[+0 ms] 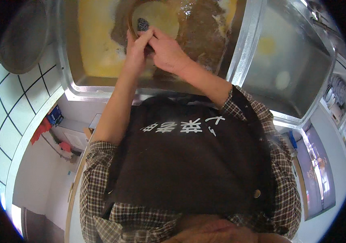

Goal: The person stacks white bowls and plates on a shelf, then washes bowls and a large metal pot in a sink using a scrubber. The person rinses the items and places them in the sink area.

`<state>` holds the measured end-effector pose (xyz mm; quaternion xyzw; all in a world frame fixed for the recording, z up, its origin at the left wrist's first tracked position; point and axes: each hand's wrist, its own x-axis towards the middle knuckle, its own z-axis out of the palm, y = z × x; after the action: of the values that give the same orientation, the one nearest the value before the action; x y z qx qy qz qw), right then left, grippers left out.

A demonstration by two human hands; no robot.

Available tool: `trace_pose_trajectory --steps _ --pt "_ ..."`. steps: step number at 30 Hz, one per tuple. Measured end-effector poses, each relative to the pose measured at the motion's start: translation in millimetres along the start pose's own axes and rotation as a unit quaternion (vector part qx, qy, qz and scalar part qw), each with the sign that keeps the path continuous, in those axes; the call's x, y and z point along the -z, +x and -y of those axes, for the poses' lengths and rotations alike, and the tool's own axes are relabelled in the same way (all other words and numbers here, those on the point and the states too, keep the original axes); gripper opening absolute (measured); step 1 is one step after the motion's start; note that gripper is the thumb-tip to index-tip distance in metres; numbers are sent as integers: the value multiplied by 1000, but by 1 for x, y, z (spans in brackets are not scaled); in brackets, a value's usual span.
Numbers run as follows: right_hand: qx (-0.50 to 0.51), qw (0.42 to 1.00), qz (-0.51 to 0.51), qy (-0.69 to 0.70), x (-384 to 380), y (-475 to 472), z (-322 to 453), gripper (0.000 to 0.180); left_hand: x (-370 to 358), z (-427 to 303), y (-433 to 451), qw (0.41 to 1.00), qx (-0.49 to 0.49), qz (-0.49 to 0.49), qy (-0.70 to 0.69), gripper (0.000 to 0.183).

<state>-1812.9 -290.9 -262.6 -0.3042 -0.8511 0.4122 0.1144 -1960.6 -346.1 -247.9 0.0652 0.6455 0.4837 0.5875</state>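
My left hand (136, 48) grips the near left rim of a round bowl (165, 18) above the murky water. Beside it, my right hand (168, 51) reaches over the near rim, with its fingers closed at a dark steel-wool scourer (143, 24) against the inside of the bowl. My two hands meet at the rim, and their fingers partly hide each other and the near side of the bowl. The bowl's far edge runs out of the picture at the top. Below it lies a stainless-steel sink basin (100, 81) holding yellowish and brown water.
To the right is a second steel basin (294, 94) with cloudy water and pale round shapes. A dark round pan or lid (24, 36) stands by the tiled surface (12, 106) at left. Stacked dishes (338, 88) sit far right. My dark apron (191, 170) bears writing.
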Motion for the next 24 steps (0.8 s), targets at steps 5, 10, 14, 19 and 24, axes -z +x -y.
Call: trace_pose_trajectory --steps 5,10,14,19,24 --pt "18 975 83 -203 25 -4 -18 60 14 -10 9 998 43 -45 -16 42" --pt "-31 983 178 24 15 12 -7 85 7 -19 16 993 98 40 -55 53" --pt "-53 976 206 -50 22 26 -9 85 4 -24 15 990 142 12 -19 57" --pt "19 937 295 -184 46 12 -24 67 9 -31 22 983 176 39 39 69" --pt "-43 957 286 37 79 13 -26 53 9 -24 20 965 233 76 97 71"
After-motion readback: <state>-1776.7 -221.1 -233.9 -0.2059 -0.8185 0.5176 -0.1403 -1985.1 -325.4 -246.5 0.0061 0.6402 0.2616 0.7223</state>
